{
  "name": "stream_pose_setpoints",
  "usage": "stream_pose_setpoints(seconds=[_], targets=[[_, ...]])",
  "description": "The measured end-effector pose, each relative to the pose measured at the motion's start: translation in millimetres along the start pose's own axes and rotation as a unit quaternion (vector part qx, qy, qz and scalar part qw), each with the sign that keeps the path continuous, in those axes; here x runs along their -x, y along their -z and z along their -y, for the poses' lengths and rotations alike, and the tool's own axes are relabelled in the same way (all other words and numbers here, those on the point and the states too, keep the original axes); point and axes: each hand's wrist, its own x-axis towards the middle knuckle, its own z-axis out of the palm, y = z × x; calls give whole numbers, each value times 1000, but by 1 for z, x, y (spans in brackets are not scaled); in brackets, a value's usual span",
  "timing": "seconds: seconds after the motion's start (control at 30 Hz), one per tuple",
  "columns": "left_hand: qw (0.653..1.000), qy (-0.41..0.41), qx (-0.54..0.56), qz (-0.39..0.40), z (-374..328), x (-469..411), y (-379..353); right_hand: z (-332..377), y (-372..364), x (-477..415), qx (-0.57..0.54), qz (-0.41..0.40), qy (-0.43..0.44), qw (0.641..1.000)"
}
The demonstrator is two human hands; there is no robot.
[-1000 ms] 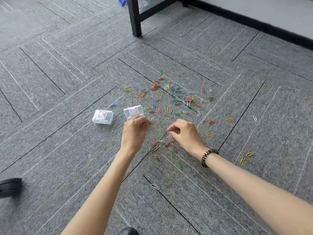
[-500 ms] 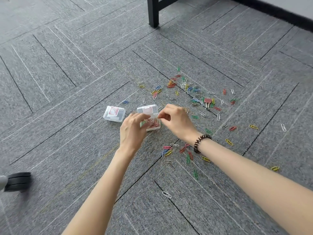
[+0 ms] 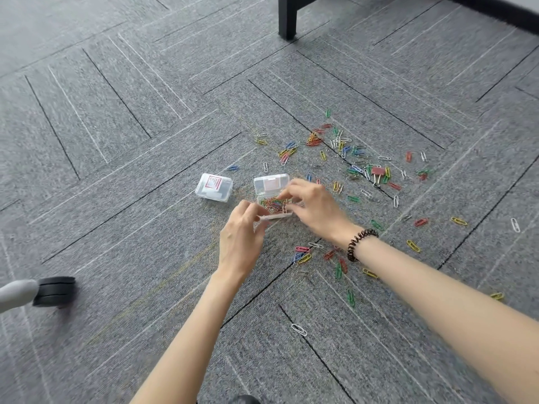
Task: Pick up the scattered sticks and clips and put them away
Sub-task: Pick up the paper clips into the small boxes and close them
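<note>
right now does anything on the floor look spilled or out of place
Yes: coloured paper clips lie scattered over the carpet, mostly right of the open clear box, with one pink binder clip among them.

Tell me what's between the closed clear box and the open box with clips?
Just bare grey carpet between closed clear plastic box and open clear plastic box, head view.

"What has that person got on their arms?"

"Just one thing. There's a black band (image 3: pixel 361 243) round the right wrist. It's curly like a little phone cord, a ring of tight small loops."

"And the rest?"

"Bare. The left forearm (image 3: pixel 189 330) and the right forearm (image 3: pixel 437 301) are bare as far up as I can see. The left hand (image 3: pixel 242 243) and the right hand (image 3: pixel 318 211) are bare too."
</note>
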Motion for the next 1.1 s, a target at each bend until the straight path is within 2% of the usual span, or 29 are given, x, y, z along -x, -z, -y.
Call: stream_pose_setpoints(seconds=[0.13,0.23,0.33,0.43,0.6,0.8,1.1], targets=[[999,-39,20,25,-9,8,-10,-9,12,25,-1,-6,-34,999],[996,-76,12,55,-15,16,-17,-18,19,51,42,19,-79,996],[982,-146,-9,120,-23,25,-20,-26,24,76,107,45,-125,985],[958,-205,-63,192,-31,32,-23,-30,29,94,113,57,-166,978],[948,-237,-87,194,-36,40,-22,-24,30,110,74,123,-172,975],[965,-202,-75,150,-42,46,-23,-21,34,117,80,76,-141,984],[977,-140,-68,147,-66,39,-31,-20,29,129,110,25,-128,985]])
